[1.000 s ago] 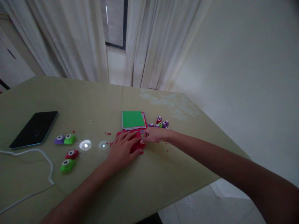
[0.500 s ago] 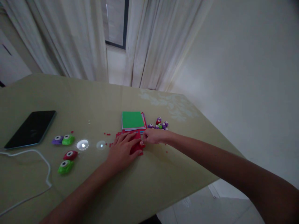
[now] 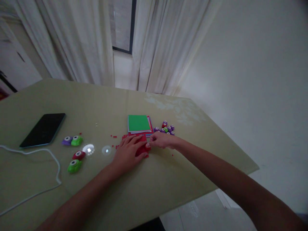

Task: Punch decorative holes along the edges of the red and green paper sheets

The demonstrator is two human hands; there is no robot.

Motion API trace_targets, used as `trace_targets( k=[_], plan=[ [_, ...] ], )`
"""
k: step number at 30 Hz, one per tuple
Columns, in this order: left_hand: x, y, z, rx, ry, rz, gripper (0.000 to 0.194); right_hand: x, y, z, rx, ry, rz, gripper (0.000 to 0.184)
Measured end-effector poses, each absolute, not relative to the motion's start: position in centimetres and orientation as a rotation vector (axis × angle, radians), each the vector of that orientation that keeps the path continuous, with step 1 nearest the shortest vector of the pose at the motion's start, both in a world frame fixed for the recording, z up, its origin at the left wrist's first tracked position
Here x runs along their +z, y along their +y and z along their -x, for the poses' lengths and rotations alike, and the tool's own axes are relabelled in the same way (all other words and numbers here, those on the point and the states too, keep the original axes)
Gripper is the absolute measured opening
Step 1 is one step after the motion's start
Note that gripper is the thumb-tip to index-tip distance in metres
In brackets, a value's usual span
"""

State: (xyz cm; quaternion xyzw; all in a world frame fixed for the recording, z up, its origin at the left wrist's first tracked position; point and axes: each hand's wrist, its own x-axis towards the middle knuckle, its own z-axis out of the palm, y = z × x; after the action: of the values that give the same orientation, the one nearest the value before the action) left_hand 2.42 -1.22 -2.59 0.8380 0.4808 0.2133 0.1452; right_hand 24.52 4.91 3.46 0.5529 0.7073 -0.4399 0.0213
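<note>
The red sheet (image 3: 142, 150) is laid on the near-middle part of the table (image 3: 154, 179), where it is partly covered by the left hand (image 3: 127, 153). That hand is spread wide and flat, palm down, with its fingers pointed to the far side and its thumb set apart toward the right. At the sheet's right edge, the right hand (image 3: 160, 140) is curled closed, with the thumb and index finger brought together; whether anything is pinched between them cannot be told. Just beyond the hands, a stack of paper squares (image 3: 139, 123) is topped by a green one, with red and white edges exposed beneath. To the right of the stack, a cluster of small eyed figures (image 3: 166, 129) in purple, red and green is gathered, partly hidden by the right hand. Small red bits (image 3: 115, 137) are scattered left of the sheet, and one more is seen to the right, on the near side of the right forearm. Farther left, a purple and a green figure (image 3: 72, 140) are set side by side, and nearer, a red and a green one (image 3: 76, 161) are placed together. At the far left of these, a dark tablet (image 3: 43, 130) is laid flat, with a white cable (image 3: 56, 163) curved on its near side. Behind the table, pale curtains (image 3: 84, 41) are hung beside a window (image 3: 122, 25).
</note>
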Motion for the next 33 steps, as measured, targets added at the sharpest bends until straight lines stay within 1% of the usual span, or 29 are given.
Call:
trace_targets(
  k=[3, 7, 12, 17, 19, 21, 23, 26, 29, 33],
  plan=[
    [-2.6, -1.2, -2.4, 0.609, 1.387, -2.421, 0.046, 3.2, 4.3, -24.8, -1.381, 2.258, -1.769, 0.053],
    [-2.7, -1.3, -2.3, 0.617, 1.384, -2.425, 0.047, 2.7, 3.8, -24.7, -1.387, 2.396, -1.775, 0.040],
    [-2.7, -1.4, -2.3, 0.616, 1.399, -2.437, 0.047, 1.9, 3.8, -24.5, -1.513, 2.458, -1.798, 0.028],
    [-2.8, -1.5, -2.2, 0.610, 1.391, -2.467, 0.048, 2.2, 3.2, -24.9, -1.597, 2.586, -1.623, 0.014],
    [-2.9, -1.5, -2.1, 0.611, 1.390, -2.467, 0.049, 2.2, 2.8, -25.2, -1.649, 2.631, -1.564, 0.015],
    [-3.0, -1.5, -2.1, 0.602, 1.391, -2.469, 0.051, 2.0, 2.4, -25.6, -1.667, 2.662, -1.494, 0.027],
    [-3.1, -1.5, -2.0, 0.584, 1.394, -2.476, 0.052, 1.8, 2.1, -25.9, -1.547, 2.739, -1.485, 0.029],
    [-3.2, -1.5, -2.0, 0.568, 1.394, -2.483, 0.054, 1.9, 1.6, -26.2, -1.244, 2.864, -1.527, 0.017],
    [-3.3, -1.5, -1.9, 0.552, 1.397, -2.484, 0.057, 2.4, 1.2, -26.6, -1.010, 2.895, -1.592, 0.012],
    [-3.3, -1.7, -1.8, 0.543, 1.402, -2.487, 0.059, 2.7, 1.0, -26.9, -0.890, 2.837, -1.735, 0.009]
  ],
)
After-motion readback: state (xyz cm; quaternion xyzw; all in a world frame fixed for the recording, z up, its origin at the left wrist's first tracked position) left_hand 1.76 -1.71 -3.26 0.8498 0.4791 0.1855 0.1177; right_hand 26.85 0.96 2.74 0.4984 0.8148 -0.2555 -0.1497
